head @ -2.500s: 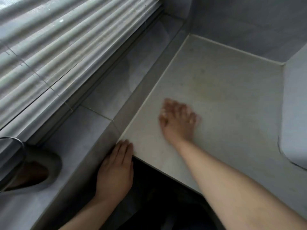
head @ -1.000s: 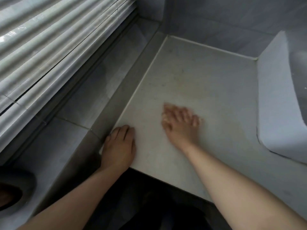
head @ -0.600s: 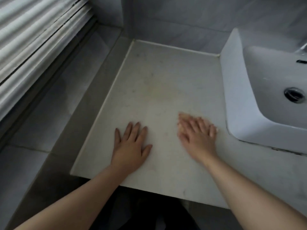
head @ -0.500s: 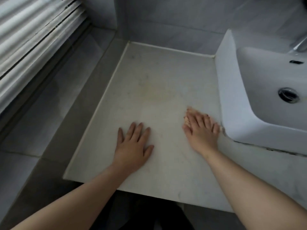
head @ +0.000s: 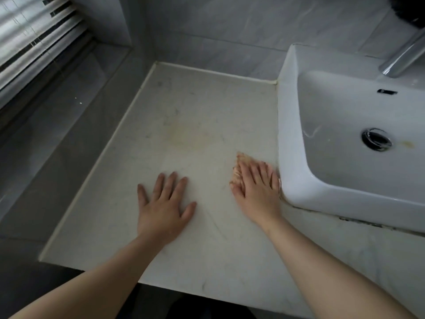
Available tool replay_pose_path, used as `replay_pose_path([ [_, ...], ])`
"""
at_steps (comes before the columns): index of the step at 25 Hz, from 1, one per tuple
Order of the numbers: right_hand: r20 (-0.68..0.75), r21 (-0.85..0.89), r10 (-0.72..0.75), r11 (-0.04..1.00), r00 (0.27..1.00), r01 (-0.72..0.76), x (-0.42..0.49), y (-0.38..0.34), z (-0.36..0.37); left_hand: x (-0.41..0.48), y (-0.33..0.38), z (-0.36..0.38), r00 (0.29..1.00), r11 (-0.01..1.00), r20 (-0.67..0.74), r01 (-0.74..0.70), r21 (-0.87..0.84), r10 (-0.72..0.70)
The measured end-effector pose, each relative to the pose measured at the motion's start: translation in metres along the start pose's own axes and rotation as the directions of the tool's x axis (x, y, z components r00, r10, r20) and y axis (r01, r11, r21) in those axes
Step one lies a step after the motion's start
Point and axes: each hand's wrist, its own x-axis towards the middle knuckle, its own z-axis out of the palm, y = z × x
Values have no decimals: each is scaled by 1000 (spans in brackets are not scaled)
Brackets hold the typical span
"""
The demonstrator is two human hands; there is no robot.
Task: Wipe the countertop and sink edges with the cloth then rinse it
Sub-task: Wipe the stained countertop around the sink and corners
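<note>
Nearest, close to the front edge of the marble countertop (head: 195, 107): left hand (head: 164, 208), palm down, fingers straight and spread, resting on bare stone with nothing under it. Just to its right, apart from it: right hand (head: 257, 189), also palm down, fingers straight and held close together, pressing a pale orange cloth (head: 236, 168) flat against the stone. Only a frayed strip of cloth visible past the thumb side and fingertips, the rest hidden under the palm. Little-finger side touching or almost touching the rounded front-left corner of the white sink (head: 289, 125); cannot tell which. Farther back, yellowish staining mid-countertop. Inside the basin, a chrome drain (head: 376, 139); over the back rim, a chrome faucet (head: 404, 56). At far left, window blinds (head: 34, 38) above a grey tiled ledge (head: 57, 125).
</note>
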Motion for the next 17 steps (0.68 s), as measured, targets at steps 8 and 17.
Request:
replay_pose_path([
  [8,-200,-47,42,998,979,-52,-27,-3,-4,10,26,-2,989,993,-109,91,-77,-99],
  [17,-235,666,233,746,944,-19,-3,-18,-73,13,49,1,971,974,-106,203,-100,-213],
])
